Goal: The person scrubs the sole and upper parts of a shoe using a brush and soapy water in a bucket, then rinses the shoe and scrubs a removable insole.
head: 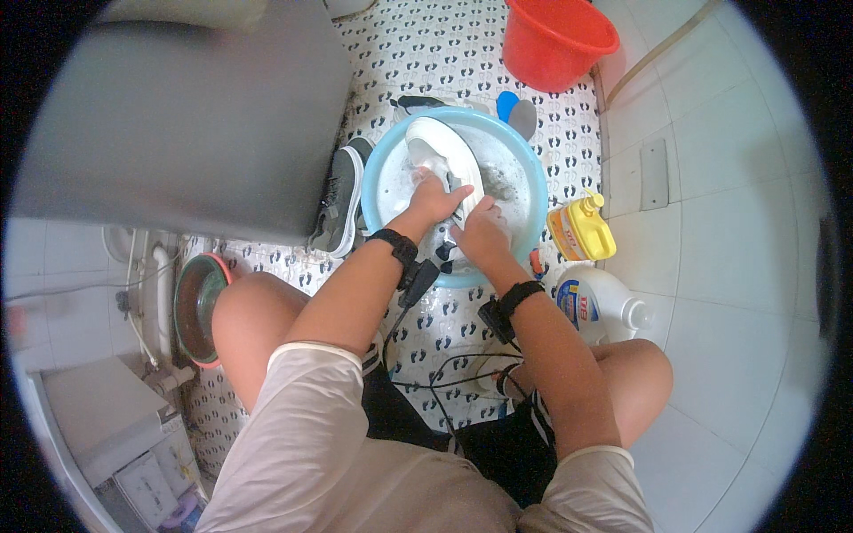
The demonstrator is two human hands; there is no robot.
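A shoe with a white sole is tilted over the light-blue basin, its toe pointing away from me. My left hand grips the side of the shoe, thumb along the sole and fingers partly hidden in foam. Lower down, my right hand holds the near end of the shoe. Foamy water fills much of the basin, with a grey, murky patch right of the shoe. Dark and white pieces lie near the basin's front rim; I cannot tell what they are.
Grey shoes with white soles stand left of the basin. Insoles and a red bucket are beyond it. A yellow pump bottle and white detergent jug stand right. Black cables hang between my legs.
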